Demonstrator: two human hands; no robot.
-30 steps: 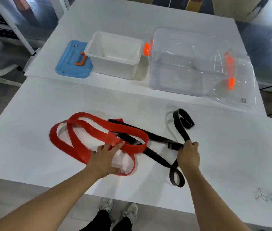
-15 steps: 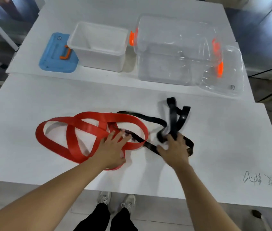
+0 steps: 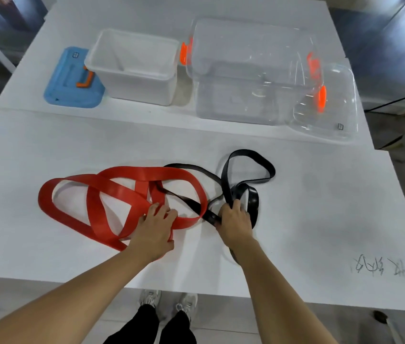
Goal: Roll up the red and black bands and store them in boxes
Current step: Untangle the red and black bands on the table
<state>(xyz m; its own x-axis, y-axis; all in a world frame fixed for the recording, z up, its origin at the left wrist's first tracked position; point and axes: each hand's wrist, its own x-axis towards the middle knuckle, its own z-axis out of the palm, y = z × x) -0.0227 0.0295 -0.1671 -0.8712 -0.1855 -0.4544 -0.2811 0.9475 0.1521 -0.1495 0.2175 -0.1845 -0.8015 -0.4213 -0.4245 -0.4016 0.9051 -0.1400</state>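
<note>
A wide red band [image 3: 112, 187] lies in loose overlapping loops on the white table [image 3: 320, 219]. My left hand [image 3: 155, 227] presses flat on its right-hand loops, fingers spread. A narrower black band [image 3: 248, 167] threads under the red one and piles into loops on the right. My right hand [image 3: 235, 219] is closed around a bunch of the black band, with one loop standing up beyond it. A white box [image 3: 132, 68] and a larger clear box [image 3: 248, 70] stand open at the back.
A blue lid [image 3: 70, 80] with an orange handle lies left of the white box. A clear lid [image 3: 328, 105] leans against the clear box's right side. Scribbled writing [image 3: 380, 268] marks the table near the right front. The table's front edge is close to my feet.
My right hand has gathered the black band into a tighter bunch and drawn it left toward the red band; its far loop now stands wider. My left hand stays pressed on the red band.
</note>
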